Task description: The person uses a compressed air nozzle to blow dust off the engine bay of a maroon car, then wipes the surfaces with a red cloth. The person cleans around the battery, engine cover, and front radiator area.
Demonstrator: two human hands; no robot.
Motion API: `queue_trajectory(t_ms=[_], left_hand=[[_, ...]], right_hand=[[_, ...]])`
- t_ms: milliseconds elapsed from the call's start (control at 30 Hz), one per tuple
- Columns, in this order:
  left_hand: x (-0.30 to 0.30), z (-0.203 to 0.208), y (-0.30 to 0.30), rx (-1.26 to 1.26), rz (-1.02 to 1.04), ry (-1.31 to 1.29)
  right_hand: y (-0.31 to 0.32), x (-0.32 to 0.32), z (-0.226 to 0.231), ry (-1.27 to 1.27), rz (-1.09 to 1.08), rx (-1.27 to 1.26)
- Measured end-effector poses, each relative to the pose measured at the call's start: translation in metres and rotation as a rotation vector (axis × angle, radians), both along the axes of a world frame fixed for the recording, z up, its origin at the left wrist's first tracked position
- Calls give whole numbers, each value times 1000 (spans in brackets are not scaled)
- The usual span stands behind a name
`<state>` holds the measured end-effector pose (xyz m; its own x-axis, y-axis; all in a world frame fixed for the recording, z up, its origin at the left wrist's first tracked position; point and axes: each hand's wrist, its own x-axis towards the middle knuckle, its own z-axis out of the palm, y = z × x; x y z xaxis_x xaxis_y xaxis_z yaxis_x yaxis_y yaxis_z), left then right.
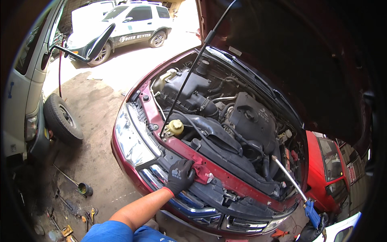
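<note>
Blue sleeve [108, 232], hands [180, 176] in black gloves [182, 182]

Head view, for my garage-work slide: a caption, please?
Gloved left hand holds a red cloth at a maroon car's front; right hand grips a blue-handled wand toward the engine.

Right there stood a black-tyred wheel [63, 119], tight beside the pale van [30, 82] to its left! Up above the wheel jutted the van's dark mirror [100, 42], and beyond it, in blazing sunlight, sat a white-and-black SUV [137, 24]. On the wheel's near side, a dark can [85, 189] and scattered tools [72, 207] littered the stained floor [98, 161]. Well to the wheel's right, a bright red vehicle [318, 161]!
</note>
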<state>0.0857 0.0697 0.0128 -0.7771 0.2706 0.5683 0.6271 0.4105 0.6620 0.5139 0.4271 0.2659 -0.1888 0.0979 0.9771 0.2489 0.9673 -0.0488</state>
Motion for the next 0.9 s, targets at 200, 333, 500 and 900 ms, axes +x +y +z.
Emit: queue_trajectory(t_ms=[200, 333, 500, 900], left_hand=[[1, 14, -33, 138, -202, 42], [-24, 26, -87, 221, -179, 80], [-126, 30, -160, 324, -6, 75], [-383, 96, -235, 17, -433, 168]], right_hand=[[-101, 40, 12, -231, -335, 131], [-159, 18, 19, -72, -351, -122], [-192, -23, 14, 305, -104, -297], [-329, -76, -32, 785, 696, -691]])
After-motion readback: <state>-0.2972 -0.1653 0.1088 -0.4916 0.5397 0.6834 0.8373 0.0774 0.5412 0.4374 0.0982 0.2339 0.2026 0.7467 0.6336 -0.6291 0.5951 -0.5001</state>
